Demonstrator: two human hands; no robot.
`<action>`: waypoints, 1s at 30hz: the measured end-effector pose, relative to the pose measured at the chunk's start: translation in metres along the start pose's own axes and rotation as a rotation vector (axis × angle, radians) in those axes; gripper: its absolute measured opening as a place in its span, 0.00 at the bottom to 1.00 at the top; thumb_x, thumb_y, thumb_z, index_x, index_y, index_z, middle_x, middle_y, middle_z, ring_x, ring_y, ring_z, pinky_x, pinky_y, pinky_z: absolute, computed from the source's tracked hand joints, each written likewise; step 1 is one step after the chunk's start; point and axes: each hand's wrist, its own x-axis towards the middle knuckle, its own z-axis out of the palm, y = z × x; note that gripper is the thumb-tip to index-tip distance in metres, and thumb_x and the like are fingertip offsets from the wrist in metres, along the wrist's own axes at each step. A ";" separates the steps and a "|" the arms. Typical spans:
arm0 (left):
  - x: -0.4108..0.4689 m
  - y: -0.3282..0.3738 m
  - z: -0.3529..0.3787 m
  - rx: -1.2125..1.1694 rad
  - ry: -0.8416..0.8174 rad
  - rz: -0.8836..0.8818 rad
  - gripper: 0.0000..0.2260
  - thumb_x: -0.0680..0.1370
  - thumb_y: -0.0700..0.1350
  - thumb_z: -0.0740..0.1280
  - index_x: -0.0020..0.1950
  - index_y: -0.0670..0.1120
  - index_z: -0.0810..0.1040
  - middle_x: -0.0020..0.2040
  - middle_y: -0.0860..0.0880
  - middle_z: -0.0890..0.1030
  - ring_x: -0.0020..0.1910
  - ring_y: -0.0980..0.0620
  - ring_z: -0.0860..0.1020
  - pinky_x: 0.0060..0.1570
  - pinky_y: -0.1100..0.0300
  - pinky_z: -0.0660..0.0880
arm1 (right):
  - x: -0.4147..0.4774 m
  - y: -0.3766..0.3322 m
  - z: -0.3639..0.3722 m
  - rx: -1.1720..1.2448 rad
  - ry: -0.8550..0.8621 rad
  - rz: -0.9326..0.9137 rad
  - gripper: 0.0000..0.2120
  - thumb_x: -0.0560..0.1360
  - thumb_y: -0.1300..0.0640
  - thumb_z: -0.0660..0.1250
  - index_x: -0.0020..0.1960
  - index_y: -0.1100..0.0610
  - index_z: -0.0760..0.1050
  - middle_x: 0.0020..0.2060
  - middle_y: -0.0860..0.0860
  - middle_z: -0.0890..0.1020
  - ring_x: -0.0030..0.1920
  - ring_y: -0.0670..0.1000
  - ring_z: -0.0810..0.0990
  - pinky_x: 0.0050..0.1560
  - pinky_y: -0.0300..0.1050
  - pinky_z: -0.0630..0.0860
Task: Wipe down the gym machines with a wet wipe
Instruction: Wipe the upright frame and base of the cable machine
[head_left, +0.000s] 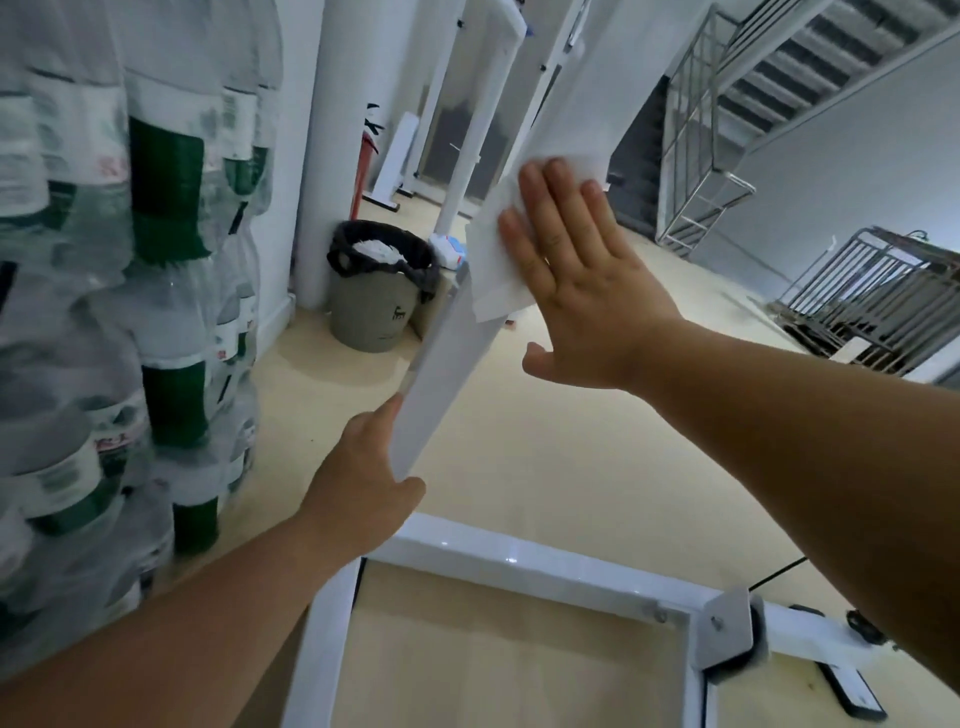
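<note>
Pressing the wet wipe (491, 270) flat-fingered on the slanted machine bar (441, 374), the right hand (576, 280) is likely risking the unpinched wipe sliding off; the left hand (358, 499) is gripping the bar at seven o'clock.

Commercial gym, back-of-house feel, not a home. White steel machine frame (447, 374) up close, bolted base rails (519, 558) on pale floor (571, 457), more white uprights (483, 130) behind. Stacked shrink-wrapped water bottle packs (104, 291) at left, lined bin (371, 306), open metal staircase (779, 67), steel roll cages (878, 306) at right. Bare white walls (857, 171).
</note>
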 end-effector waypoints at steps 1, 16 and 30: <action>-0.003 -0.010 0.003 0.015 -0.053 -0.028 0.43 0.75 0.46 0.70 0.82 0.60 0.47 0.75 0.50 0.63 0.64 0.47 0.73 0.62 0.49 0.76 | -0.002 -0.008 0.004 0.008 -0.010 -0.004 0.57 0.70 0.34 0.62 0.83 0.62 0.38 0.81 0.66 0.42 0.81 0.66 0.37 0.80 0.60 0.34; -0.055 -0.129 0.057 0.273 -0.438 -0.388 0.47 0.76 0.55 0.69 0.83 0.49 0.41 0.84 0.51 0.46 0.76 0.45 0.64 0.72 0.49 0.67 | -0.024 -0.154 0.072 0.065 -0.110 -0.205 0.52 0.69 0.41 0.61 0.83 0.61 0.40 0.83 0.62 0.43 0.82 0.62 0.41 0.80 0.57 0.32; -0.065 -0.164 0.066 0.735 -0.558 -0.104 0.56 0.73 0.69 0.66 0.81 0.45 0.31 0.80 0.48 0.28 0.83 0.49 0.45 0.79 0.39 0.48 | -0.045 -0.300 0.123 -0.159 -0.377 -0.462 0.39 0.82 0.48 0.48 0.78 0.63 0.26 0.72 0.63 0.25 0.81 0.60 0.33 0.73 0.60 0.27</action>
